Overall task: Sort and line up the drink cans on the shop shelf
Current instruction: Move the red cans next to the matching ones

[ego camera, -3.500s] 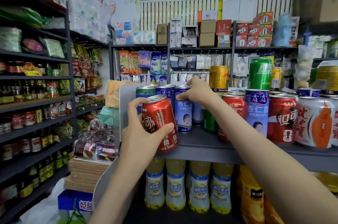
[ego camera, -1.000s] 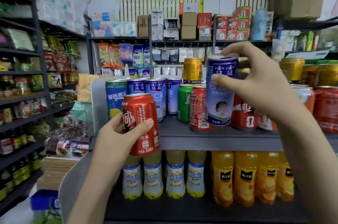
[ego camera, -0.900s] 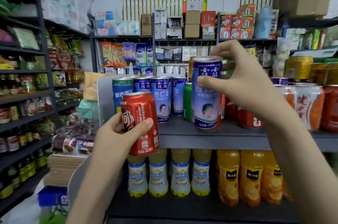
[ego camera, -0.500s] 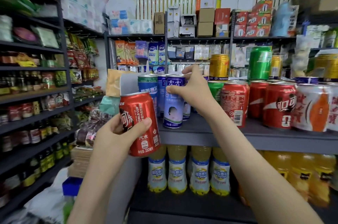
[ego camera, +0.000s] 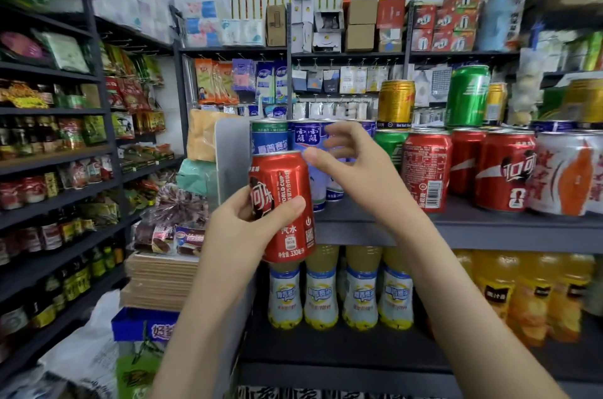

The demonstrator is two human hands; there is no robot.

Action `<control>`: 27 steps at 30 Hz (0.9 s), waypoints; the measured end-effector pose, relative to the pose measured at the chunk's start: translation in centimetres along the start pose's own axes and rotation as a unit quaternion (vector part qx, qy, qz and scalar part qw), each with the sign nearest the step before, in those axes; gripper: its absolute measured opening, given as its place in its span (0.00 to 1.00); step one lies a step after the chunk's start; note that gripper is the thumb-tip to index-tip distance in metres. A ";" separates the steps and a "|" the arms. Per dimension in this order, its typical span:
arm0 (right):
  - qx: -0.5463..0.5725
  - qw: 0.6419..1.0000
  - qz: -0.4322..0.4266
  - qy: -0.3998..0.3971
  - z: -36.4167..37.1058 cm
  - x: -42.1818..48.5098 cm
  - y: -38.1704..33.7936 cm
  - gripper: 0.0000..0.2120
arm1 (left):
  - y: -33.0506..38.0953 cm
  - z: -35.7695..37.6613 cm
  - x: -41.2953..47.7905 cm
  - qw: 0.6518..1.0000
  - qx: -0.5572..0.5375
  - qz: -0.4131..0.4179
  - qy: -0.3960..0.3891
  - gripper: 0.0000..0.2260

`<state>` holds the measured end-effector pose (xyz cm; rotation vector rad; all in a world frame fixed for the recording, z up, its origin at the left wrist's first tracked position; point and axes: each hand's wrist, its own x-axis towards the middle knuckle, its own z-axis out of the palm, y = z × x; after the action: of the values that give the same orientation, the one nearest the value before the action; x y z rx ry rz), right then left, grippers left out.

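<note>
So closest up, the person's left hand [ego camera: 236,229] is wrapped round a red cola can [ego camera: 284,199], held upright just off the front left corner of the grey shelf [ego camera: 489,229], not on it yet. The right hand [ego camera: 355,170] is just behind, fingers spread loose and holding nothing, in front of the blue-and-white cans [ego camera: 306,137] at the shelf's left end; too blurry to tell if it touches them. Further right along the row there's a green can [ego camera: 390,144], red cans [ego camera: 427,170], then a white-and-orange can [ego camera: 567,173]. A gold can [ego camera: 396,101] and a second green can [ego camera: 468,95] sit stacked on top of that row. Yellow drink bottles [ego camera: 323,294] stand on the level below, and cardboard boxes [ego camera: 360,23] are way back on the far racks
</note>
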<state>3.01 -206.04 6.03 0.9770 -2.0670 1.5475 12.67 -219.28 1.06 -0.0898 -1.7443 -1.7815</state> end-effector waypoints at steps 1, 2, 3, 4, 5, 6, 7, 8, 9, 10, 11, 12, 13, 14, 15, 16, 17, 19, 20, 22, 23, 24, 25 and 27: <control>0.026 0.998 0.020 -0.048 -0.3 -0.8 -0.2 0.25 | -0.1 0.4 0.0 1.000 0.001 0.001 -0.005 0.24; 0.047 0.994 0.040 -0.094 -0.5 -1.6 -0.2 0.27 | -0.2 0.8 -0.1 1.000 0.004 0.002 -0.011 0.24; 0.053 0.989 0.053 -0.129 -0.8 -2.2 -0.1 0.31 | -0.3 1.3 -0.1 1.000 0.007 0.003 -0.018 0.24; 0.044 0.986 0.058 -0.151 -1.1 -2.8 0.1 0.34 | -0.4 1.9 -0.2 1.000 0.013 0.004 -0.024 0.24; 0.038 0.984 0.062 -0.162 -1.6 -3.3 0.2 0.34 | -0.5 2.5 -0.4 0.999 0.025 0.005 -0.030 0.25; 0.037 0.983 0.066 -0.165 -2.4 -3.8 0.3 0.32 | -0.6 3.2 -0.5 0.998 0.042 0.008 -0.035 0.26; 0.045 0.983 0.072 -0.163 -3.3 -4.2 0.3 0.30 | -0.7 4.0 -0.7 0.997 0.060 0.010 -0.039 0.27; 0.056 0.983 0.078 -0.159 -4.3 -4.6 0.4 0.28 | -0.7 4.9 -1.0 0.996 0.075 0.014 -0.044 0.26; 0.065 0.983 0.084 -0.153 -5.3 -5.0 0.5 0.26 | -0.6 5.9 -1.3 0.995 0.086 0.021 -0.049 0.24; 0.071 0.983 0.088 -0.146 -6.5 -5.4 0.7 0.26 | -0.5 7.0 -1.7 0.994 0.094 0.027 -0.054 0.22; 0.077 0.983 0.088 -0.139 -7.6 -5.8 0.9 0.26 | -0.4 8.2 -2.1 0.993 0.099 0.030 -0.057 0.20; 0.082 0.984 0.085 -0.134 -8.7 -6.2 1.1 0.27 | -0.4 9.3 -2.4 0.992 0.103 0.033 -0.060 0.19; 0.083 0.985 0.082 -0.129 -9.9 -6.6 1.4 0.26 | -0.4 10.5 -2.8 0.992 0.107 0.036 -0.064 0.18; 0.082 0.986 0.080 -0.125 -11.1 -7.1 1.8 0.26 | -0.4 11.7 -3.1 0.991 0.111 0.039 -0.070 0.19; 0.080 0.986 0.080 -0.121 -12.4 -7.5 2.2 0.25 | -0.4 13.0 -3.4 0.989 0.116 0.042 -0.078 0.21; 0.080 0.986 0.081 -0.118 -13.8 -7.9 2.6 0.25 | -0.5 14.3 -3.8 0.988 0.123 0.043 -0.084 0.23; 0.079 0.986 0.083 -0.119 -15.2 -8.2 2.9 0.25 | -0.5 15.6 -4.1 0.987 0.130 0.042 -0.089 0.24; 0.076 0.985 0.091 -0.122 -17.9 -8.8 3.7 0.24 | -0.6 18.3 -4.5 0.984 0.141 0.033 -0.099 0.21; 0.073 0.985 0.096 -0.122 -19.1 -9.0 4.2 0.23 | -0.7 19.7 -4.7 0.983 0.144 0.029 -0.106 0.19; 0.063 0.986 0.100 -0.114 -21.4 -9.4 5.3 0.24 | -1.1 22.1 -4.9 0.981 0.153 0.020 -0.120 0.19; 0.059 0.987 0.102 -0.110 -22.5 -9.5 5.9 0.25 | -1.3 23.2 -5.1 0.979 0.153 0.017 -0.130 0.19; 0.057 0.987 0.105 -0.106 -23.5 -9.7 6.4 0.25 | -1.4 24.3 -5.2 0.978 0.153 0.016 -0.140 0.19; 0.057 0.987 0.107 -0.104 -24.4 -9.8 6.8 0.25 | -1.5 25.2 -5.4 0.977 0.154 0.018 -0.146 0.19; 0.054 0.987 0.111 -0.102 -26.0 -9.9 7.5 0.26 | -1.6 26.8 -5.5 0.974 0.158 0.022 -0.159 0.21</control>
<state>1.70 -177.39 2.80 1.0105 -2.3202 1.7508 6.24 -192.69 0.29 -0.2897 -2.2149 -1.4966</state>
